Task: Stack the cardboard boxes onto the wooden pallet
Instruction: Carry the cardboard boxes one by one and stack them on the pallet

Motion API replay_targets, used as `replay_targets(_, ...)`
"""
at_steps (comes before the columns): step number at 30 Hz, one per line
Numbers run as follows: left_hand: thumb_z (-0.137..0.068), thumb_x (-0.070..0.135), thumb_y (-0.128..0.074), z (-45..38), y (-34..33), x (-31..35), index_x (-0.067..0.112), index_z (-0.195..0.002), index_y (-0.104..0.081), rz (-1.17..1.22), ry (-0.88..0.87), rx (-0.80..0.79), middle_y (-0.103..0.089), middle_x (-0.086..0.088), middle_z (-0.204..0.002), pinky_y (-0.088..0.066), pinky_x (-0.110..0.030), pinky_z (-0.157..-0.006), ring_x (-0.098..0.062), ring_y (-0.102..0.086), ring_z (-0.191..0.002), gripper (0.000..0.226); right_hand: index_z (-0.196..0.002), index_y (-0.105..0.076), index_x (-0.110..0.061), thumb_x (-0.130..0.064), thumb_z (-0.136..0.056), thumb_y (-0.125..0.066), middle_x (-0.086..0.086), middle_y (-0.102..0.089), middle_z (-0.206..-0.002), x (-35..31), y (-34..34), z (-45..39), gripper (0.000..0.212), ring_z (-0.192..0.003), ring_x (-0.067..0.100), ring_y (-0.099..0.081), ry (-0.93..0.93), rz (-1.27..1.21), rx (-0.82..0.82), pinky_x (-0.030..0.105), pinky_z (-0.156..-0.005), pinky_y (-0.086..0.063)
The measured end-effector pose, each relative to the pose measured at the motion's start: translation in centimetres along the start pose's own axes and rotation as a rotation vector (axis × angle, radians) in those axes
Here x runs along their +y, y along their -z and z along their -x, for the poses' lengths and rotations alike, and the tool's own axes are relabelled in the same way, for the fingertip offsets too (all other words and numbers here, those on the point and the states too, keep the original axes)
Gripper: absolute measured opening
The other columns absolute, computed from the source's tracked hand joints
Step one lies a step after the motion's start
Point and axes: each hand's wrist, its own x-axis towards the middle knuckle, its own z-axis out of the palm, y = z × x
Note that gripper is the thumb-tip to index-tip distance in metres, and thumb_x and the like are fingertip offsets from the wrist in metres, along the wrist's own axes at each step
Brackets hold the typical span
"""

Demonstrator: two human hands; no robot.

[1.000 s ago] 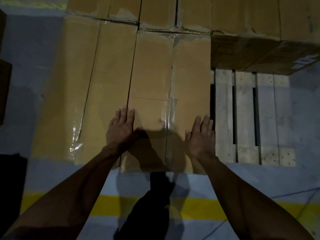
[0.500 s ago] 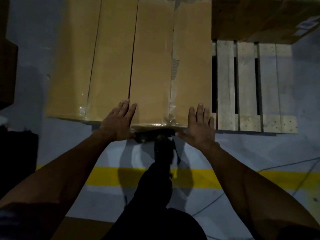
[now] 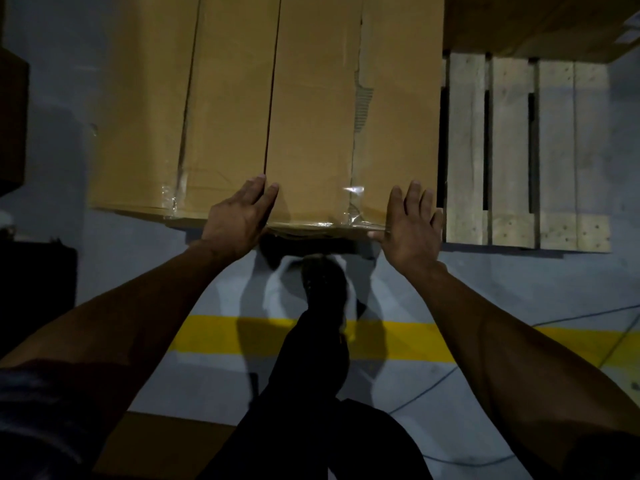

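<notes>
A long brown cardboard box (image 3: 311, 116), taped along its seam, lies flat ahead of me beside another long box (image 3: 145, 109) on its left. My left hand (image 3: 239, 216) presses its near edge with straight fingers. My right hand (image 3: 412, 223) lies flat at the same box's near right corner, fingers spread. To the right the wooden pallet (image 3: 519, 150) shows bare slats. A further cardboard box (image 3: 519, 26) sits on the pallet's far end.
Grey floor with a yellow line (image 3: 398, 341) runs across below my arms. My dark trouser leg and shoe (image 3: 322, 282) stand just under the box edge. Dark objects (image 3: 14, 126) line the left side. A thin cable (image 3: 588, 317) crosses the floor at right.
Both hands have slid back from the box's top to its near edge. The view has pulled back toward me, so the box edge and floor show.
</notes>
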Motion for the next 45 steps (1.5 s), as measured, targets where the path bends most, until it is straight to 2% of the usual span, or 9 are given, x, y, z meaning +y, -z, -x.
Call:
replay_targets(4, -0.083, 0.018, -0.074, 0.0, -0.2, -0.2, 0.007, -0.147, -0.040, -0.002, -0.013, 0.022, -0.039, -0.024, -0.150, -0.054, -0.053, -0.081, -0.040, -0.044, -0.135, 0.073, -0.159, -0.007, -0.016, -0.050, -0.094, -0.061, 0.016, 0.006, -0.166, 0.0, 0.2, -0.3, 0.091, -0.152, 0.039, 0.006, -0.003, 0.004, 0.030, 0.056, -0.119, -0.009)
replay_targets(11, -0.086, 0.019, -0.067, -0.3, -0.4, 0.1, 0.008, -0.145, -0.042, 0.028, 0.007, 0.070, -0.045, -0.020, -0.146, -0.056, -0.053, -0.072, -0.037, -0.052, -0.127, 0.065, -0.159, -0.011, -0.016, -0.050, -0.094, -0.060, 0.015, 0.004, -0.166, 0.3, 0.6, -1.3, 0.088, -0.152, 0.038, 0.004, 0.008, -0.018, 0.046, 0.055, -0.120, -0.010)
replay_targets(17, -0.085, 0.021, -0.069, -0.2, -0.3, 0.2, 0.007, -0.144, -0.043, 0.021, -0.001, 0.111, -0.047, -0.021, -0.145, -0.055, -0.049, -0.077, -0.037, -0.052, -0.127, 0.066, -0.158, -0.013, -0.017, -0.053, -0.092, -0.061, 0.014, 0.004, -0.167, 0.5, 0.9, -1.6, 0.090, -0.152, 0.038, 0.004, 0.011, -0.028, 0.042, 0.055, -0.120, -0.012)
replay_targets(20, -0.087, 0.026, -0.069, 0.1, -0.6, -0.1, 0.005, -0.146, -0.038, -0.027, -0.042, 0.102, -0.041, -0.023, -0.148, -0.052, -0.049, -0.090, -0.039, -0.046, -0.132, 0.070, -0.159, -0.010, -0.017, -0.055, -0.092, -0.061, 0.015, 0.006, -0.167, 0.4, 0.9, -1.5, 0.093, -0.152, 0.038, 0.005, 0.011, -0.031, 0.026, 0.055, -0.120, -0.011)
replay_targets(22, -0.086, 0.022, -0.069, 0.2, -0.8, -0.4, 0.003, -0.147, -0.036, -0.050, -0.066, 0.105, -0.039, -0.026, -0.149, -0.047, -0.051, -0.098, -0.041, -0.042, -0.135, 0.072, -0.160, -0.007, -0.018, -0.055, -0.092, -0.060, 0.014, 0.009, -0.166, 0.4, 1.0, -1.4, 0.094, -0.152, 0.037, 0.007, 0.010, -0.026, 0.005, 0.055, -0.120, -0.009)
replay_targets(32, -0.079, 0.007, -0.076, -0.3, -1.0, -1.2, -0.003, -0.139, -0.047, -0.136, -0.128, 0.126, -0.046, -0.031, -0.142, -0.047, -0.054, -0.097, -0.047, -0.047, -0.130, 0.068, -0.159, -0.006, -0.018, -0.057, -0.092, -0.057, 0.015, 0.009, -0.166, 0.3, 0.7, -1.5, 0.093, -0.152, 0.038, 0.008, 0.019, -0.001, 0.007, 0.056, -0.121, -0.009)
replay_targets(38, -0.086, 0.011, -0.071, -0.3, -1.2, -1.2, -0.001, -0.141, -0.046, -0.105, -0.121, 0.148, -0.045, -0.030, -0.143, -0.045, -0.054, -0.099, -0.046, -0.046, -0.131, 0.061, -0.159, -0.006, -0.018, -0.057, -0.093, -0.057, 0.015, 0.010, -0.166, 0.4, 0.7, -1.6, 0.093, -0.152, 0.038, 0.009, 0.017, -0.009, 0.003, 0.056, -0.121, -0.008)
replay_targets(43, -0.086, 0.011, -0.070, -0.1, -1.1, -1.1, 0.001, -0.145, -0.041, -0.073, -0.100, 0.146, -0.041, -0.028, -0.147, -0.042, -0.053, -0.103, -0.045, -0.040, -0.136, 0.066, -0.160, 0.002, -0.018, -0.054, -0.096, -0.055, 0.013, 0.017, -0.165, -0.1, 0.7, -1.3, 0.093, -0.152, 0.036, 0.014, -0.012, -0.015, -0.028, 0.056, -0.120, -0.003)
replay_targets(45, -0.088, 0.011, -0.066, 0.1, -1.0, -0.7, 0.004, -0.149, -0.034, -0.060, -0.074, 0.111, -0.033, -0.026, -0.153, -0.036, -0.051, -0.109, -0.042, -0.032, -0.141, 0.069, -0.160, 0.004, -0.018, -0.049, -0.098, -0.053, 0.013, 0.018, -0.165, -0.5, 0.7, -0.8, 0.090, -0.152, 0.036, 0.013, -0.019, -0.017, -0.046, 0.057, -0.120, -0.002)
